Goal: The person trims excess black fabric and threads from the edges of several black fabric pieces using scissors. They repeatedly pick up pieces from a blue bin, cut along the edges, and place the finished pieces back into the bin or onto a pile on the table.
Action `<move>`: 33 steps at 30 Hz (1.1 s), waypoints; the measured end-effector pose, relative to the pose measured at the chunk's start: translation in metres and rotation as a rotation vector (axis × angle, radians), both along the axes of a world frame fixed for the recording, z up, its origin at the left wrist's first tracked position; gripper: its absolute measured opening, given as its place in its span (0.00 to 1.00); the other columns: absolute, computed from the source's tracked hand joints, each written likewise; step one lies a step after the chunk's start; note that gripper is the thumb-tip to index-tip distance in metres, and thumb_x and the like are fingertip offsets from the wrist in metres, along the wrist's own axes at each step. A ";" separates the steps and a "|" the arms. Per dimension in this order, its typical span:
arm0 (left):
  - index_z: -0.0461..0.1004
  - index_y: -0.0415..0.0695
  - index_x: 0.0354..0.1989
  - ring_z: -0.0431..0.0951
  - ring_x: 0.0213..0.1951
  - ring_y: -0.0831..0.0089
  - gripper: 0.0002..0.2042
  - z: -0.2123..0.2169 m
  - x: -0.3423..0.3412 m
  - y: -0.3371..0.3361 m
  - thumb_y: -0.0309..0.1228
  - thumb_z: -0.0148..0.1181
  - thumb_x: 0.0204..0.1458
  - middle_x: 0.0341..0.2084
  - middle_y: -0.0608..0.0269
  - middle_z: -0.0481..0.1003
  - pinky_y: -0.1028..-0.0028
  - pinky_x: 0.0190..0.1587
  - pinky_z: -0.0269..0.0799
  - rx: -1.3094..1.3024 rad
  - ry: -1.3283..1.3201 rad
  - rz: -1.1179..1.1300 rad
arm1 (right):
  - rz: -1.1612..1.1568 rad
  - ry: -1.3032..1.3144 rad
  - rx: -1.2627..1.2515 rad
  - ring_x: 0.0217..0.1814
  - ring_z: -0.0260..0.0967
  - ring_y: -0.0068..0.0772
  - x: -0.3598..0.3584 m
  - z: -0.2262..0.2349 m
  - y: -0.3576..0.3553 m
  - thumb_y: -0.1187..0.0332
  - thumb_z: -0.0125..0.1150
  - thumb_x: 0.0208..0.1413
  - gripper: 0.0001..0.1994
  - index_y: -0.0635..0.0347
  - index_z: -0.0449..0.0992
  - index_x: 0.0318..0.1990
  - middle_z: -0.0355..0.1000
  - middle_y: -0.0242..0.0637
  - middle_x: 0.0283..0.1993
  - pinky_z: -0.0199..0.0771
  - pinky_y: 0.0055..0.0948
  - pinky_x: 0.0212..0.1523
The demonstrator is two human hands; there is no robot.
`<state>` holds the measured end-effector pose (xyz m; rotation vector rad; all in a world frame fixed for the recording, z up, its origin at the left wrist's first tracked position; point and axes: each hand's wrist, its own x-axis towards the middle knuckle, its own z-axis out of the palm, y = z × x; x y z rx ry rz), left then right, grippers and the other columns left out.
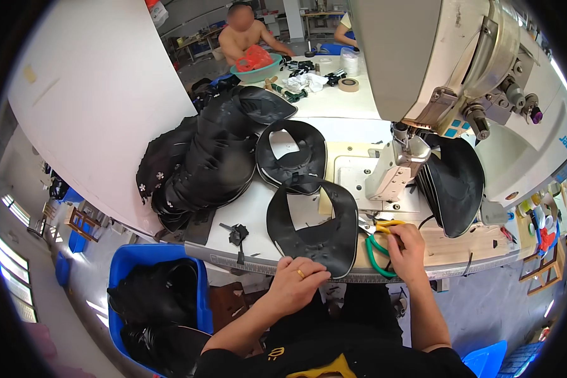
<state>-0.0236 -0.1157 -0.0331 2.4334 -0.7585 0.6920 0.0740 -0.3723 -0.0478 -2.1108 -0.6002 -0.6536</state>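
A black leather-like piece point(334, 252) with a large cut-out lies at the table's front edge, bent into a curve. My left hand point(296, 283) has its fingers closed on its lower edge. To the right of it are scissors with a green loop handle point(373, 257) and a yellow handle point(392, 223); whether these belong to one tool or two I cannot tell. My right hand point(408, 252) is pinched around the end of the yellow handle. Just behind the front piece lies a similar black piece point(302, 135).
A sewing machine point(416, 57) stands at the right, more black pieces point(457, 183) beside its arm. Stacked black pieces point(214, 157) fill the table's left. A blue bin point(201, 296) holds others below. Tape point(348, 84) and a green basin point(258, 73) sit near a person point(249, 38) opposite.
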 end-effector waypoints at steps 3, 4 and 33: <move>0.74 0.48 0.36 0.72 0.41 0.67 0.12 0.004 -0.004 0.006 0.27 0.65 0.41 0.36 0.68 0.74 0.70 0.42 0.60 -0.083 0.085 -0.037 | -0.008 -0.003 -0.001 0.34 0.67 0.46 0.001 0.001 0.000 0.78 0.59 0.43 0.06 0.65 0.73 0.32 0.70 0.44 0.31 0.66 0.37 0.36; 0.74 0.48 0.36 0.72 0.41 0.67 0.12 0.010 -0.002 0.009 0.28 0.65 0.41 0.37 0.68 0.74 0.70 0.43 0.61 -0.125 0.089 -0.045 | -0.013 0.003 -0.002 0.35 0.67 0.46 0.001 0.000 0.000 0.78 0.59 0.43 0.06 0.65 0.73 0.32 0.70 0.44 0.31 0.66 0.37 0.36; 0.77 0.41 0.32 0.75 0.37 0.59 0.08 0.007 0.126 0.034 0.31 0.59 0.47 0.29 0.59 0.77 0.62 0.39 0.69 -0.234 -0.003 0.337 | -0.018 -0.028 -0.007 0.34 0.67 0.47 0.000 -0.005 0.003 0.76 0.60 0.41 0.06 0.63 0.73 0.29 0.69 0.43 0.29 0.66 0.39 0.35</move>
